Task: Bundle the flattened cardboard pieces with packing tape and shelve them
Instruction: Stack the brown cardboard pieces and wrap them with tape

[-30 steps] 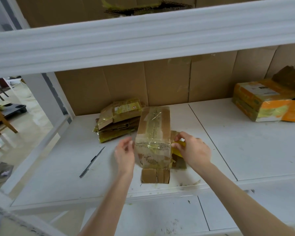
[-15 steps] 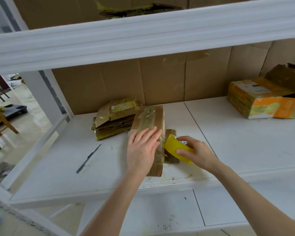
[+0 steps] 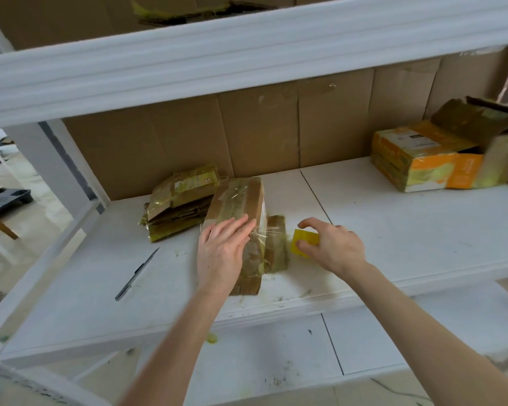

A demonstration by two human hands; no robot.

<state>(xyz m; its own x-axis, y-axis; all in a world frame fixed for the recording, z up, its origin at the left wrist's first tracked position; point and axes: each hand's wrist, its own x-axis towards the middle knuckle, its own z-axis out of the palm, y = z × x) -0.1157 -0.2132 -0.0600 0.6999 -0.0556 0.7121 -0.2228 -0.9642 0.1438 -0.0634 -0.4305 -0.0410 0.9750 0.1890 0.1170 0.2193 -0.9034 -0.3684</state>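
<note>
A taped bundle of flattened brown cardboard (image 3: 241, 200) lies on the white shelf (image 3: 393, 230), shiny with clear tape. My left hand (image 3: 222, 250) presses flat on its near end with straight fingers. Just right of the bundle, a loose cardboard piece (image 3: 276, 247) lies against it. My right hand (image 3: 332, 247) grips a yellow tape roll (image 3: 304, 241) with curled thumb and fingers, a little right of that piece. A strand of clear tape runs from the roll toward the bundle.
Another wrapped cardboard stack (image 3: 179, 206) sits behind left of the bundle. A dark pen-like cutter (image 3: 137, 273) lies on the shelf at left. Orange printed boxes (image 3: 423, 159) stand at the back right. An upper shelf beam (image 3: 247, 54) crosses overhead. A lower shelf (image 3: 276, 361) is below.
The bundle was tipped from upright down flat onto the shelf. My left hand moved onto its top and presses it. My right hand drew the yellow roll away to the right.
</note>
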